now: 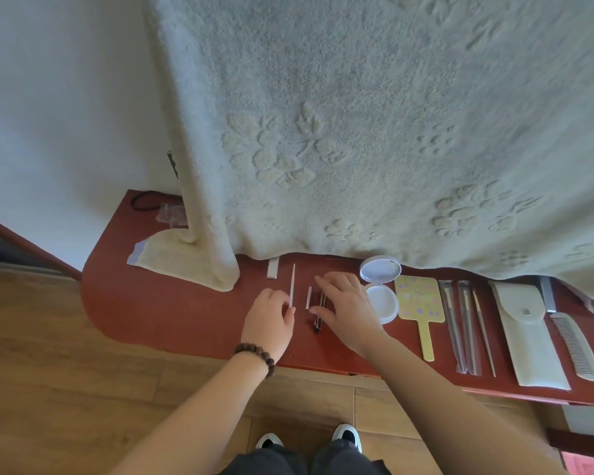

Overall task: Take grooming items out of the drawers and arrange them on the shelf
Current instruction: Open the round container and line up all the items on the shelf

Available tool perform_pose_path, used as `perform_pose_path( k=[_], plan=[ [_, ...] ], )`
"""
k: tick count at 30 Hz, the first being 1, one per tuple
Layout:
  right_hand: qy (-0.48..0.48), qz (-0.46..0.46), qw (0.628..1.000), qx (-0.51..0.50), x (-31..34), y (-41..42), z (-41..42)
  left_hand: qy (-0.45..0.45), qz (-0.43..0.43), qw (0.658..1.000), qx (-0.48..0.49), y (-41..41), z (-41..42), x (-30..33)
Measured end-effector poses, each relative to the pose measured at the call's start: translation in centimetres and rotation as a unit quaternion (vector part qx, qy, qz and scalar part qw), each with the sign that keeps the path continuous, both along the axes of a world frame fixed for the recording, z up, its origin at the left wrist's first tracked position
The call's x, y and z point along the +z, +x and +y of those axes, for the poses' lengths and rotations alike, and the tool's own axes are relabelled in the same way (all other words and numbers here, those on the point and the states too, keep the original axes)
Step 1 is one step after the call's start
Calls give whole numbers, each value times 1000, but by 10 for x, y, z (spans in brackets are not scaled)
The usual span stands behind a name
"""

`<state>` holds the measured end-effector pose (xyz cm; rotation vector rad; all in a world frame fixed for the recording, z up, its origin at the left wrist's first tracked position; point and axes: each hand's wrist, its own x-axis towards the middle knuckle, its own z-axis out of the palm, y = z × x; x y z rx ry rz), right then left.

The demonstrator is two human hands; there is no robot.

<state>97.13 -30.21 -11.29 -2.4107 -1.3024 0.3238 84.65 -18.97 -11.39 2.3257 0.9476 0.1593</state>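
Grooming items lie in a row on the red-brown shelf (172, 303). My left hand (270, 322) rests fingers-down beside a thin pale stick (292, 286), fingertips touching its near end. My right hand (348, 305) lies spread over a dark pen-like tool (318, 323), next to a short silver piece (308, 298). To the right sit an open white round case (380, 286), a yellow hand mirror (420, 308), packaged brushes (462, 330), a white pouch (528, 341) and a comb (575, 344). A small silver file (273, 268) lies near the back.
A large cream blanket (374, 132) hangs down over the shelf's back edge. A folded yellow cloth (172, 260) lies at the left, with a black cord (148, 200) behind it. Wooden floor (66, 371) and my shoes (347, 435) are below.
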Motion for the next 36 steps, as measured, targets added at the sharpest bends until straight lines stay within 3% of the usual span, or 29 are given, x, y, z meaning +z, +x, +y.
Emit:
perform_pose_path(
  k=[3, 7, 10, 13, 31, 36],
  plan=[
    [15, 14, 999, -40, 2, -9, -26, 53, 0, 996, -71, -17, -15, 1],
    [-77, 2, 997, 22, -10, -32, -45, 86, 131, 971, -179, -26, -34, -5],
    [-138, -40, 990, 19, -16, -44, -43, 93, 188, 957, -199, -26, -42, -10],
    [-155, -20, 988, 17, -19, -49, -39, 116, 210, 947, -216, -25, -42, -13],
    [-132, 27, 990, 34, -16, -45, -27, 111, 195, 948, -227, -18, -39, -15],
    [-32, 39, 996, -77, -3, -31, -40, 121, 164, 953, -223, -18, -40, -12]
  ],
)
